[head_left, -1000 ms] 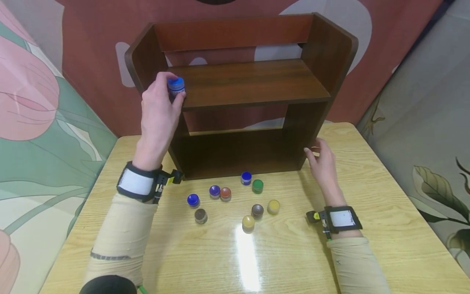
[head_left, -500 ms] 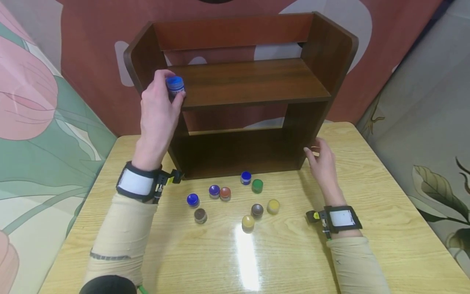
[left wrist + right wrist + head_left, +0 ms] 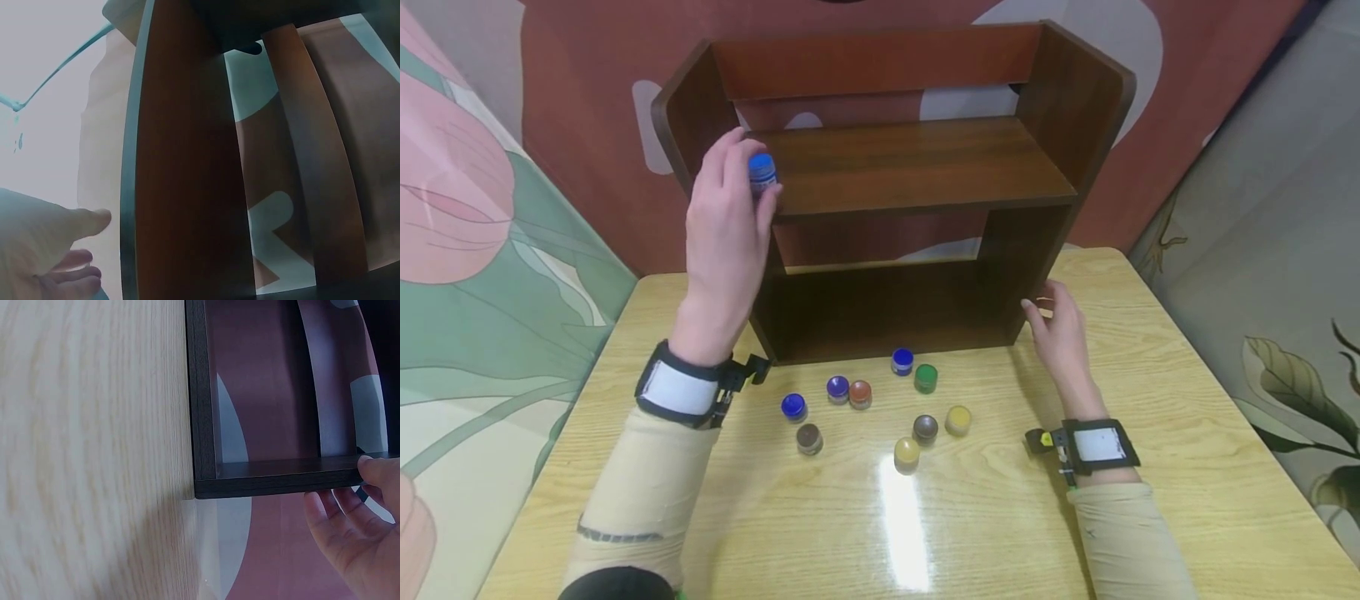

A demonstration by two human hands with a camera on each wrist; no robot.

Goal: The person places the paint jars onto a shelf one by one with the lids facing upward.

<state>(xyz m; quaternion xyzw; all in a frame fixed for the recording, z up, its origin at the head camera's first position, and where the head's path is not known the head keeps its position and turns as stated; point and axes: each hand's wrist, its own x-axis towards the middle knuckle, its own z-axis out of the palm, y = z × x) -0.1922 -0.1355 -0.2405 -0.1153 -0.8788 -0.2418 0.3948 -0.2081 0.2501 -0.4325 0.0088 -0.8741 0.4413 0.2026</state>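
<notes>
Head view: found blue jar [image 3: 763,172] upright, pinched between thumb and fingers of left hand [image 3: 724,221], at left end of upper board [image 3: 917,167] of shelf [image 3: 887,308]. Judged gripped by its side to keep it level. Could not confirm contact between base and board. Counted nine small jars [image 3: 926,379] on table [image 3: 805,533].

Left wrist view: saw thumb and bent fingers; could make out little of the jar near the lower border.

Right wrist view: found right hand [image 3: 347,540] clamped on side panel [image 3: 275,485], probably for steadying. Noted palm cut off at right.
</notes>
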